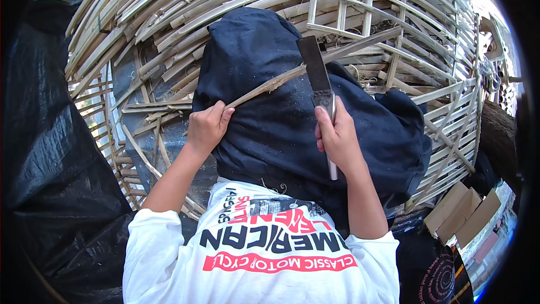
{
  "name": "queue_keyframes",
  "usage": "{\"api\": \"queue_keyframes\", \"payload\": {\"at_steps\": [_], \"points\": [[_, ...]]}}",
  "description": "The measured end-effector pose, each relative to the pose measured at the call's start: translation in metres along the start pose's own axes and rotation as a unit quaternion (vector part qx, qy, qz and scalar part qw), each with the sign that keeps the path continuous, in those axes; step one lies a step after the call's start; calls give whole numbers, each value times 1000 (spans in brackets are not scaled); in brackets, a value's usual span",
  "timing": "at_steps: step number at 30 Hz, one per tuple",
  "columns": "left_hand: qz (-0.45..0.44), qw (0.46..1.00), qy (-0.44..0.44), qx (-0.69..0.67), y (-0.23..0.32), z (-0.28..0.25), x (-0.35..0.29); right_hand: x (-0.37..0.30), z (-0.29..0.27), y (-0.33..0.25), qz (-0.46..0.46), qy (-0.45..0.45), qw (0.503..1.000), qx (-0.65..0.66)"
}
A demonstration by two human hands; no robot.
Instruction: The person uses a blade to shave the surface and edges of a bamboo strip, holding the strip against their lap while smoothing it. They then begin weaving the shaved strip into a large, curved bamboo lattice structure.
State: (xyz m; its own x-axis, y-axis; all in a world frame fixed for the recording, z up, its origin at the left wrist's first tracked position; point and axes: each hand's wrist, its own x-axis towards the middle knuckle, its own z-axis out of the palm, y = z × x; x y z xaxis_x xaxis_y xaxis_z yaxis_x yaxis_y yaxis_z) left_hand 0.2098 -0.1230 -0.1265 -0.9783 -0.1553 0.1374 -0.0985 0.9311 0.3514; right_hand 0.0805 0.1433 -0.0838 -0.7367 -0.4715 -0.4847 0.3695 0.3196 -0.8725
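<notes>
My left hand (208, 126) is closed round the near end of a long bamboo strip (270, 83), which slants up and away to the right across my lap. In my right hand (336, 135) is a broad-bladed knife (314, 63), gripped by its metal handle with the thumb along it. The dark rectangular blade stands upright in the picture and crosses the strip near its middle. Whether the edge bites into the strip I cannot tell. A dark cloth (253, 45) covers my legs beneath the strip and the knife.
Split bamboo strips (185, 5) lie piled beyond my legs. A bamboo lattice (360, 0) rests at the far right, with more slatted bamboo (450, 124) beside me. Black plastic sheeting (56, 152) hangs on the left. An open cardboard box (458, 211) sits at the lower right.
</notes>
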Motion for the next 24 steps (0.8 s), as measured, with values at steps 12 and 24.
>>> {"api": "queue_keyframes", "payload": {"at_steps": [12, 24], "points": [[13, 999, 9, -29, 4, 5, 5, 3, -31, -18, 5, 26, 997, 67], [2, 1000, -7, 11, 4, 2, 8, 2, -5, 1, 31, -22, 999, -3]]}}
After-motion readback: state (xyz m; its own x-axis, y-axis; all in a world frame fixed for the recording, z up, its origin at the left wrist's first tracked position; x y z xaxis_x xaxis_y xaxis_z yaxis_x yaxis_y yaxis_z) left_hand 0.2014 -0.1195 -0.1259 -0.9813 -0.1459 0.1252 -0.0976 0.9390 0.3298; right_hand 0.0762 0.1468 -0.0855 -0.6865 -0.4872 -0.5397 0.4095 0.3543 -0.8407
